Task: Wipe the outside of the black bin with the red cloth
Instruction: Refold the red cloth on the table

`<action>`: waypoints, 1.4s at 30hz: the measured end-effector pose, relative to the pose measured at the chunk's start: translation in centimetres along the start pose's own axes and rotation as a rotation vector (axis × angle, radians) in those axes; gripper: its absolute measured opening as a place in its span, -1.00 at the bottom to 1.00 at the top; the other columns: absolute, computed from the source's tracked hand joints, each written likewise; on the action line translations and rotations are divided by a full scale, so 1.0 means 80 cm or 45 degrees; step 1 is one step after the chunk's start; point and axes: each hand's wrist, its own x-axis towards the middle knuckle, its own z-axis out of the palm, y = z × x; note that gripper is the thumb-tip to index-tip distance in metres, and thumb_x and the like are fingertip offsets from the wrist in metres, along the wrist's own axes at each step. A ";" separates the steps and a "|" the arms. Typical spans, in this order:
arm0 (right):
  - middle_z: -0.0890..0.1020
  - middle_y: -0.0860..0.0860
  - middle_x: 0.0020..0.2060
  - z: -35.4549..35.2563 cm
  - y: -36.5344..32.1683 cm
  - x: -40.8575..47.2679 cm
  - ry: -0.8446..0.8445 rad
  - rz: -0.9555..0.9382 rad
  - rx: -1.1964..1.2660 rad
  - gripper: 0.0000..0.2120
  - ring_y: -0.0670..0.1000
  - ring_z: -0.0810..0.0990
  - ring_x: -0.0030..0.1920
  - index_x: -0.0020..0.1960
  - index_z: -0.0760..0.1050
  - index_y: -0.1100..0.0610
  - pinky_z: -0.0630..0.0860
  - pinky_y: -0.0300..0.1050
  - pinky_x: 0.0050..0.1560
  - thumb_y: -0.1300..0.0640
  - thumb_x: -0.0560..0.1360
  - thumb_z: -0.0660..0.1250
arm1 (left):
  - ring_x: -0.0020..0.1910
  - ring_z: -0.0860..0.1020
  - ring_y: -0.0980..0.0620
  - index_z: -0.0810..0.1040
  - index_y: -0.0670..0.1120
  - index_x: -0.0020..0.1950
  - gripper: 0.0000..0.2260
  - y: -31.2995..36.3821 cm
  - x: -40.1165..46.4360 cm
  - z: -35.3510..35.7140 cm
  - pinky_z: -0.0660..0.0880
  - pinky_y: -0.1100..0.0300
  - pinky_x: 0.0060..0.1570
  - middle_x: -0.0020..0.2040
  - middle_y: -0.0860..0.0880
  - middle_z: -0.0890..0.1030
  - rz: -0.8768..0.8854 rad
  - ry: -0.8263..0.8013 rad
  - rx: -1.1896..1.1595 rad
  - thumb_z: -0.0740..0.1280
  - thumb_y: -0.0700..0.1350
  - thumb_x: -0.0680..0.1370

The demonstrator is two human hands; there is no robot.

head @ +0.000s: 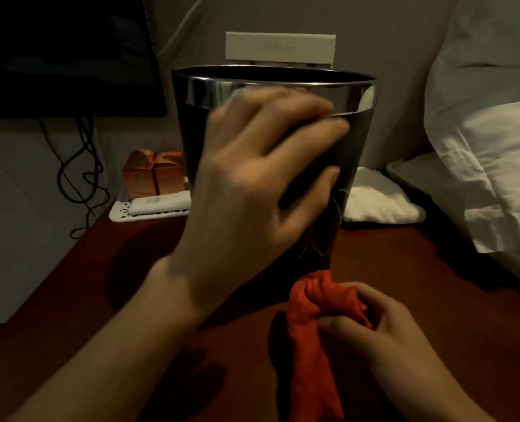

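Brown table (pixel 70 284), black bin (pixel 353 147), red cloth (pixel 310 330)

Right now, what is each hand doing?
Left hand: open, fingers spread against the side of the black bin, steadying it.
Right hand: closed, fingers gripping the bunched red cloth at the bin's base.

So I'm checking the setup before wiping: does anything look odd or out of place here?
Only that the black bin stands on the wooden table, held by the left hand. Nothing looks spilled or broken.
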 end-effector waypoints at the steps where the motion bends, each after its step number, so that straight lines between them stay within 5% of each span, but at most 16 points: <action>1: 0.73 0.18 -0.17 -0.001 0.000 -0.001 -0.006 -0.010 0.042 -0.74 0.06 0.69 -0.17 -0.05 0.69 0.07 0.57 -0.11 -0.13 0.30 0.31 0.56 | 0.26 0.47 -0.13 0.60 -0.17 0.21 -0.74 0.009 -0.011 -0.001 0.39 -0.10 0.23 0.22 -0.13 0.57 0.024 -0.037 -0.039 0.38 -0.09 0.57; 3: 0.72 0.21 -0.14 -0.003 0.003 -0.003 -0.007 -0.024 0.095 -0.73 0.11 0.69 -0.15 -0.03 0.67 0.10 0.56 -0.04 -0.10 0.21 0.27 0.48 | 0.21 0.51 -0.04 0.61 -0.15 0.19 -0.75 0.023 -0.038 -0.002 0.43 0.02 0.19 0.22 -0.09 0.57 -0.077 -0.169 -0.196 0.39 -0.10 0.55; 7: 0.72 0.23 -0.09 -0.005 0.006 -0.006 0.037 0.019 0.174 -0.72 0.29 0.70 -0.03 -0.03 0.66 0.10 0.57 0.09 0.00 0.26 0.27 0.51 | 0.07 0.55 0.24 0.55 0.02 0.26 -0.65 0.039 -0.091 -0.002 0.44 0.40 0.06 0.19 0.15 0.51 -0.728 -0.461 -0.591 0.38 0.10 0.51; 11: 0.73 0.24 -0.02 -0.010 0.001 -0.011 -0.034 0.139 0.407 -0.73 0.25 0.72 0.01 0.05 0.68 0.19 0.64 0.15 0.09 0.14 0.38 0.55 | -0.01 0.61 0.26 0.41 0.14 0.35 -0.38 0.052 -0.134 0.005 0.52 0.33 -0.07 0.18 0.08 0.57 -1.348 -0.745 -0.954 0.38 0.37 0.37; 15: 0.74 0.22 -0.02 -0.008 0.000 -0.009 -0.007 0.140 0.445 -0.74 0.22 0.73 0.01 0.05 0.70 0.17 0.65 0.12 0.07 0.08 0.43 0.42 | 0.02 0.67 -0.04 0.41 0.13 0.31 -0.46 0.066 -0.145 0.010 0.60 -0.03 0.03 0.18 0.01 0.62 -1.546 -0.879 -1.462 0.52 0.03 0.38; 17: 0.74 0.20 -0.05 -0.010 0.003 -0.007 0.050 0.161 0.351 -0.76 0.22 0.74 -0.01 0.04 0.71 0.15 0.65 0.12 0.07 0.05 0.46 0.43 | -0.03 0.68 -0.12 0.44 0.08 0.28 -0.52 0.064 -0.139 0.007 0.62 0.01 -0.05 0.09 -0.02 0.65 -1.604 -0.852 -1.556 0.51 -0.15 0.42; 19: 0.75 0.20 -0.10 -0.014 0.008 -0.004 0.079 0.192 0.227 -0.79 0.24 0.73 -0.03 -0.01 0.71 0.15 0.64 0.16 0.04 0.03 0.49 0.43 | -0.15 0.67 0.00 0.49 0.08 0.24 -0.59 0.057 -0.135 0.004 0.58 0.21 -0.19 -0.05 -0.03 0.66 -1.599 -0.823 -1.478 0.45 -0.19 0.44; 21: 0.75 0.13 -0.13 -0.016 0.015 -0.001 0.119 0.152 -0.009 -0.82 0.21 0.73 -0.06 -0.02 0.70 0.14 0.65 0.22 0.06 0.03 0.52 0.46 | -0.23 0.59 0.15 0.52 0.15 0.20 -0.67 0.048 -0.140 0.002 0.52 0.29 -0.21 -0.09 0.02 0.64 -1.319 -0.868 -1.057 0.43 -0.15 0.50; 23: 0.72 -0.03 -0.13 -0.020 0.025 0.003 0.310 -0.056 -0.595 -0.81 0.01 0.70 -0.10 0.03 0.67 0.06 0.64 0.04 -0.01 -0.01 0.50 0.50 | -0.07 0.54 0.25 0.52 0.18 0.19 -0.74 0.047 -0.149 0.000 0.51 0.25 -0.01 0.03 0.16 0.57 -0.868 -0.928 -0.510 0.38 -0.04 0.52; 25: 0.64 -0.12 -0.11 -0.023 0.027 0.002 0.559 -0.343 -0.916 -0.78 -0.14 0.59 -0.12 0.09 0.62 0.02 0.50 -0.26 -0.08 0.00 0.48 0.52 | 0.11 0.48 0.23 0.53 0.17 0.19 -0.75 0.054 -0.153 -0.001 0.51 0.17 0.10 0.15 0.22 0.46 -0.651 -0.930 -0.298 0.26 0.10 0.52; 29: 0.60 -0.20 -0.06 -0.024 0.024 0.000 0.392 -0.689 -0.908 -0.90 -0.16 0.55 0.03 0.04 0.65 -0.01 0.45 -0.31 0.01 0.10 0.54 0.42 | 0.06 0.51 0.17 0.58 0.13 0.12 -0.60 0.070 -0.151 -0.006 0.56 0.13 -0.01 0.10 0.22 0.48 -0.627 -1.027 -0.319 0.15 0.31 0.48; 33: 0.57 -0.21 0.15 -0.028 0.026 0.004 -0.009 -0.521 -1.145 -0.72 -0.14 0.46 0.23 0.28 0.56 -0.06 0.40 -0.14 0.28 -0.04 0.58 0.35 | 0.04 0.55 0.13 0.56 0.10 0.16 -0.49 0.066 -0.160 -0.005 0.57 0.19 -0.13 0.12 0.18 0.55 -0.443 -1.207 -0.077 0.12 0.37 0.42; 38: 0.55 -0.20 -0.06 -0.037 0.022 0.005 -0.072 -0.437 -1.218 -0.68 -0.13 0.50 0.00 0.26 0.58 -0.09 0.46 -0.07 0.09 -0.13 0.54 0.39 | 0.19 0.42 0.19 0.56 0.12 0.22 -0.57 0.043 -0.157 -0.013 0.40 0.23 0.03 0.23 0.22 0.54 -0.399 -1.247 -0.199 0.13 0.08 0.40; 42: 0.54 -0.21 -0.03 -0.040 0.018 0.004 -0.010 -0.398 -1.035 -0.82 -0.20 0.54 0.00 -0.01 0.61 -0.15 0.49 -0.21 0.00 -0.19 0.45 0.39 | 0.17 0.46 0.23 0.56 0.12 0.17 -0.61 0.047 -0.150 -0.016 0.50 0.15 0.08 0.16 0.25 0.53 -0.604 -1.146 -0.290 0.13 0.20 0.47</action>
